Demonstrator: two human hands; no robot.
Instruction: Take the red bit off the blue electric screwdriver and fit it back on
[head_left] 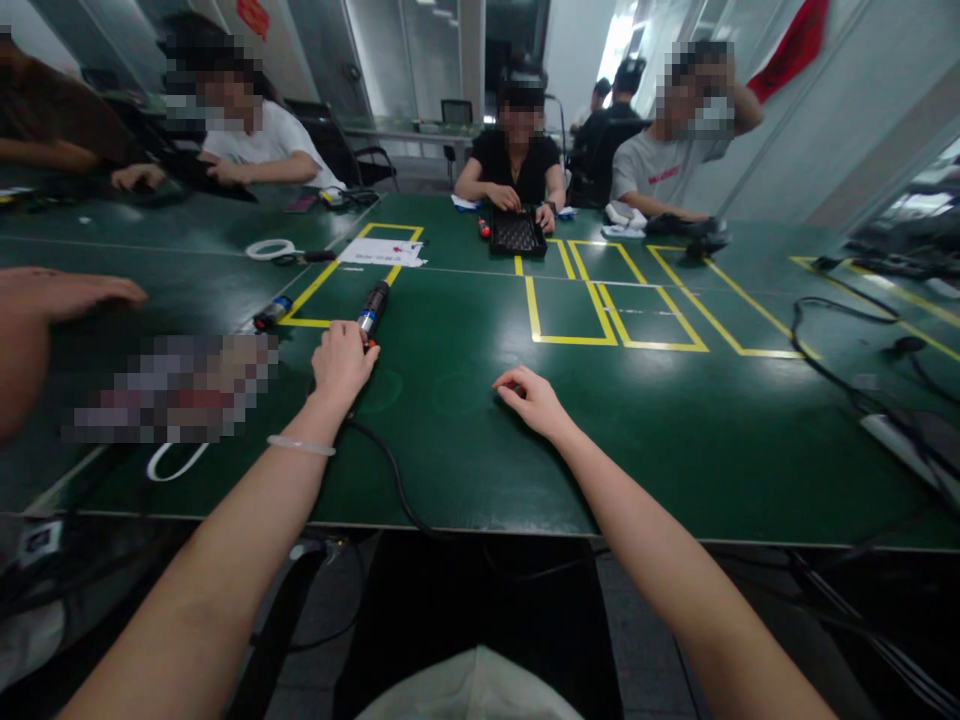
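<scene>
Tool in left hand, tip away

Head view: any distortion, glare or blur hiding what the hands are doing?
Head view: wide-angle bowing curves the dark green table's near edge; soft glare streaks its far half; the left hand on the black cylindrical tool with a blue band and the right hand are sharp; a mosaic patch masks its left side.
</scene>
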